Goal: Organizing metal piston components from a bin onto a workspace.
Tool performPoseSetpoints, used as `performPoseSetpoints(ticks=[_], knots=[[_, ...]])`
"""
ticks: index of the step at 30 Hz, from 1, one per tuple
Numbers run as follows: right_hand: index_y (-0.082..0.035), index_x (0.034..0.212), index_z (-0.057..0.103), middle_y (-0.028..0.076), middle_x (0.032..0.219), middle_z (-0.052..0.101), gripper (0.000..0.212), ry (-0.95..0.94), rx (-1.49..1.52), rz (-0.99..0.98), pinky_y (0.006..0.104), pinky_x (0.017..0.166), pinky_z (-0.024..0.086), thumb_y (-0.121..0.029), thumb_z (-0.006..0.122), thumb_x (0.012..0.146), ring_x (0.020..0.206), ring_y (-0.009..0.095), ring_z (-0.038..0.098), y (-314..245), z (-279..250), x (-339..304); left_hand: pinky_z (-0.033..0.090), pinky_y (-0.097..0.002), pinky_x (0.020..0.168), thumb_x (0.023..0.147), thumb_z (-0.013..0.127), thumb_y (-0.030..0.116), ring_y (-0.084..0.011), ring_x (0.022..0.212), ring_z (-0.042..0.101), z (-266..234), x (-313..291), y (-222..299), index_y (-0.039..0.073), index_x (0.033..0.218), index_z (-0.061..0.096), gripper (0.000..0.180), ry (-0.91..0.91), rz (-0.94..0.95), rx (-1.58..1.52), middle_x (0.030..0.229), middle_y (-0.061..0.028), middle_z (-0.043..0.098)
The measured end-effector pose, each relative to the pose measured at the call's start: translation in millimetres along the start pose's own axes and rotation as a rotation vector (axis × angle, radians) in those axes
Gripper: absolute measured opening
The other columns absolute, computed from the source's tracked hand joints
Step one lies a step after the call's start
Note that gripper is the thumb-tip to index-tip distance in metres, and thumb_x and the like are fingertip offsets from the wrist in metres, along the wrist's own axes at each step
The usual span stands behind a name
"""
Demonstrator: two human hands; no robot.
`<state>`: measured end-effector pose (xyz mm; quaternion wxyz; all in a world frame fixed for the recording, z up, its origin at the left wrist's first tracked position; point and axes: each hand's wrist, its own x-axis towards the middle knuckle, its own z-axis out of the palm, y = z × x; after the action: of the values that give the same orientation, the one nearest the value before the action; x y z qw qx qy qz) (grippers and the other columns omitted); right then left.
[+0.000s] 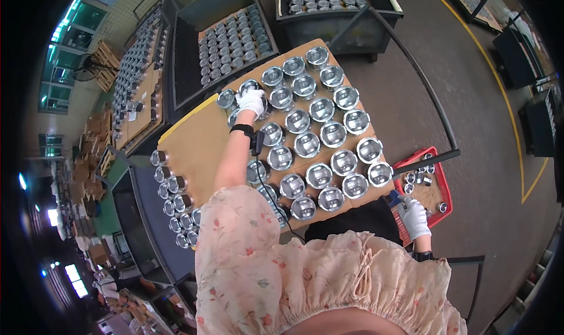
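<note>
1. The left hand (251, 101), in a white glove, reaches far out over a sheet of brown cardboard (194, 141) that lies on the surface. It rests on a shiny metal cup-shaped part (249, 88) at the far left corner of the rows, fingers curled over its top in a grip.
2. That part stands on the cardboard, just beside a like part (226, 98) to its left and another (272, 76) to its right.
3. Many more of these round metal parts fill the cardboard in slanted rows, open side up, close together; one of the nearest (304, 207) stands by the near edge.
4. The right hand (413, 217), also white-gloved, hangs low at the right, closed around a small blue object (394, 199) whose kind I cannot tell.
5. Just beyond the right hand sits a red tray (442, 188) with a few small metal pieces in it.
6. A black band (242, 129) circles the left wrist, with a thin cable running back along the forearm.
7. At the left, a dark rack (147, 211) carries a further line of metal parts.
8. Farther off, dark bins (194, 65) hold many smaller metal parts in layers.
</note>
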<state>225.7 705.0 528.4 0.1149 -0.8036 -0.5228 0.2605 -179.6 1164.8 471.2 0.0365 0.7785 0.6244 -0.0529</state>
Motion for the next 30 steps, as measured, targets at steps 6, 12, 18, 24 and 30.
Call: performPoseSetpoints(ticks=[6, 12, 18, 24, 30], knots=[[-0.007, 0.111, 0.068, 0.022, 0.091, 0.069, 0.029, -0.102, -0.03, 0.043, 0.045, 0.073, 0.053, -0.018, 0.066, 0.084, 0.082, 0.037, 0.068, 0.5, 2.1, -7.0, 0.021, -0.0692, 0.108, 0.084, 0.059, 0.018, -0.0337, 0.125, 0.053, 8.1, 27.3, 10.6, 0.025, 0.117, 0.067, 0.035, -0.303, -0.107, 0.285, 0.126, -0.0085, 0.063], [-0.007, 0.112, 0.068, 0.022, 0.093, 0.068, 0.032, -0.08, -0.07, 0.033, 0.0455, 0.072, 0.053, -0.021, 0.067, 0.084, 0.082, 0.036, 0.067, 16.1, 5.6, -13.8, 0.033, -0.0583, 0.103, 0.079, 0.061, 0.019, -0.0302, 0.12, 0.055, -13.6, 12.7, 11.1, 0.023, 0.11, 0.07, 0.032, -0.162, 0.005, 0.009, 0.121, -0.0112, 0.064], [-0.008, 0.11, 0.069, 0.021, 0.087, 0.068, 0.029, -0.125, -0.113, 0.095, 0.0455, 0.069, 0.053, -0.021, 0.068, 0.084, 0.078, 0.036, 0.067, 20.7, 11.2, -14.9, 0.044, -0.0432, 0.1, 0.075, 0.062, 0.013, -0.0363, 0.112, 0.059, -7.4, -4.3, -91.3, 0.014, 0.1, 0.072, 0.027, -0.09, -0.009, -0.034, 0.114, -0.0196, 0.064], [-0.008, 0.108, 0.069, 0.02, 0.085, 0.068, 0.028, -0.154, -0.136, 0.07, 0.0451, 0.07, 0.055, -0.021, 0.067, 0.084, 0.078, 0.036, 0.068, 10.7, 9.4, -7.1, 0.041, -0.0458, 0.107, 0.079, 0.065, 0.019, -0.0452, 0.131, 0.042, 21.7, 9.4, -76.0, 0.012, 0.129, 0.058, 0.051, -0.346, -0.18, 0.13, 0.141, -0.0225, 0.046], [-0.009, 0.108, 0.07, 0.02, 0.085, 0.069, 0.027, -0.186, -0.15, 0.07, 0.0461, 0.072, 0.055, -0.021, 0.066, 0.084, 0.078, 0.036, 0.068, 8.3, 12.1, -6.1, 0.042, -0.0442, 0.105, 0.093, 0.042, 0.014, -0.0409, 0.128, 0.047, 54.2, 11.2, -100.6, 0.003, 0.133, 0.047, 0.042, -0.131, -0.524, -0.344, 0.141, -0.0273, 0.044]])
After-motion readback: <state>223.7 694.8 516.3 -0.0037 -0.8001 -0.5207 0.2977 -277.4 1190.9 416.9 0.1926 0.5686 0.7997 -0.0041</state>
